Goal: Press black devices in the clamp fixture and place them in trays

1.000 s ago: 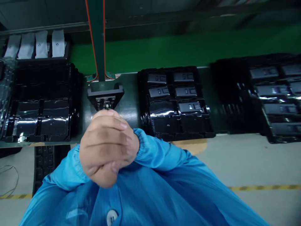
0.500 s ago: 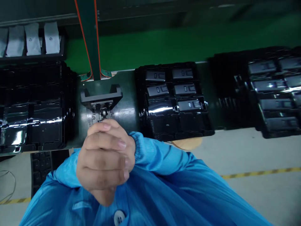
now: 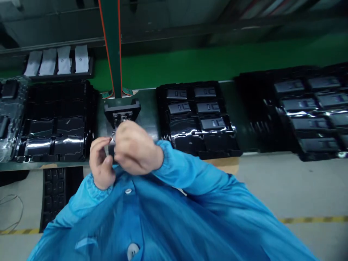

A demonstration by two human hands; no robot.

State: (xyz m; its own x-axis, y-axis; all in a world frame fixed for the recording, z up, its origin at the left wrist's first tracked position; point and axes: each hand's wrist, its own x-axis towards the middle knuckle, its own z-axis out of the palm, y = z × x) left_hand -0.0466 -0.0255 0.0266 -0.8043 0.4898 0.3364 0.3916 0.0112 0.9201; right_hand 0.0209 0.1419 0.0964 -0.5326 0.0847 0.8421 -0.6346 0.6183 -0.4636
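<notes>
My left hand [image 3: 102,165] is above the bench's front edge, its fingers curled toward the thumb. A thin pale sliver [image 3: 107,150] shows between those fingertips and the thumb; its kind is too small to make out. Just to the right, my right hand [image 3: 136,148] is closed and smeared by motion, with its back toward me. Whatever its fingers hold, if anything, is hidden. Behind my hands stands a black U-shaped cradle [image 3: 122,108] with metal clamp parts, holding no part. My right hand covers the front of this fixture.
A black tray [image 3: 186,125] of dark grey plastic cases is on the right, with more filled trays [image 3: 301,123] farther right. Stacked black trays [image 3: 67,136] and a clear bubbled tray [image 3: 19,119] stand left. Several pale pouches [image 3: 65,59] lie behind them. A green post [image 3: 115,47] rises behind the cradle.
My hands were clasped together in front of my body; now they are apart and nearer the cradle, my left hand to the left. The view has shifted, showing more of the left side.
</notes>
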